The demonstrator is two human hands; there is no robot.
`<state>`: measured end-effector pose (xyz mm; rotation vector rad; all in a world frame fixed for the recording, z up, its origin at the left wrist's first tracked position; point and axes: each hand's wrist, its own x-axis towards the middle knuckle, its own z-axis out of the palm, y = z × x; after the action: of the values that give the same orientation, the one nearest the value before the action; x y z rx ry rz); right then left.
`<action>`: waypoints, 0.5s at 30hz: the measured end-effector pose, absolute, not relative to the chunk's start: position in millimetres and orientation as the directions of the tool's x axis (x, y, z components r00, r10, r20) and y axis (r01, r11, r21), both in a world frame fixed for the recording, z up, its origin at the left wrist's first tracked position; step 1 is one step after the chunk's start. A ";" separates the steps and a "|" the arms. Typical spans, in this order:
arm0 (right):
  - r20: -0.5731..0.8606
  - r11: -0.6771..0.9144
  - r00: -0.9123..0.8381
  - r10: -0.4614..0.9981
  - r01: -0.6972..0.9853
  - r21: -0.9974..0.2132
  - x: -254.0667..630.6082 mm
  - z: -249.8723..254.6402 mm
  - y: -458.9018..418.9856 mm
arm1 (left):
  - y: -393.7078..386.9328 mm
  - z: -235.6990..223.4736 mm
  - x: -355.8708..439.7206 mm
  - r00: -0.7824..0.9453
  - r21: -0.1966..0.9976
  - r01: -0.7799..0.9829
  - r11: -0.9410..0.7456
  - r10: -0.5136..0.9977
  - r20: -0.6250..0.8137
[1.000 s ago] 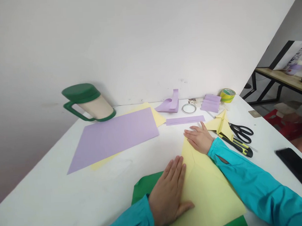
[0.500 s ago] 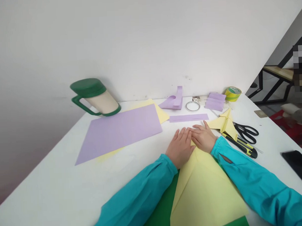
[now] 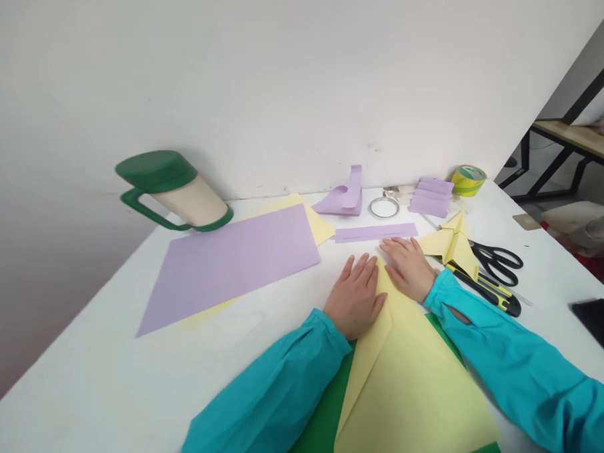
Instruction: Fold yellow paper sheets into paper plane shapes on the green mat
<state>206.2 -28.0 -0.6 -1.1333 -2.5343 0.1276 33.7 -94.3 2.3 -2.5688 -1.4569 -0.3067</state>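
Observation:
A large yellow sheet of paper (image 3: pixel 413 382), folded to a narrow point at its far end, lies over a green sheet (image 3: pixel 320 419). My left hand (image 3: pixel 355 294) rests flat on the left side of that point, fingers stretched forward and thumb across the paper. On the other side, my right hand (image 3: pixel 408 265) lies with fingers extended, touching the right edge near the tip. Just past the right hand sits a folded yellow paper plane (image 3: pixel 455 243). Beyond the fingertips lies a narrow purple paper strip (image 3: pixel 376 232).
Left of the hands are a purple sheet (image 3: pixel 233 263) over yellow paper and a green-lidded jug (image 3: pixel 180 192). Along the wall stand a curled purple paper (image 3: pixel 343 199), a silver ring (image 3: pixel 384 207) and a tape roll (image 3: pixel 469 180). Scissors (image 3: pixel 498 258), a utility knife (image 3: pixel 490 292) and a phone (image 3: pixel 601 330) lie right.
My right hand has slid slightly away from my left, so the yellow paper's tip now shows between them. The left hand stays on the paper. The view has shifted a little.

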 end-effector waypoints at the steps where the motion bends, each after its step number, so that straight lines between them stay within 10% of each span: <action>1: 0.282 0.668 -0.610 0.740 0.717 -0.202 205.6 -0.9 -28.2 | -93.6 3.0 33.6 0.508 -0.046 0.856 -0.514 0.822 0.259; 15: 0.235 0.631 -0.593 0.770 0.762 -0.145 200.5 -1.2 -29.2 | -85.5 15.5 37.2 0.538 -0.092 0.842 -0.531 0.820 0.194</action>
<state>200.5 -29.2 -1.2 -1.2404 -2.5801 0.0423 37.2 -85.5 15.5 -2.5985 -1.4184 -0.1887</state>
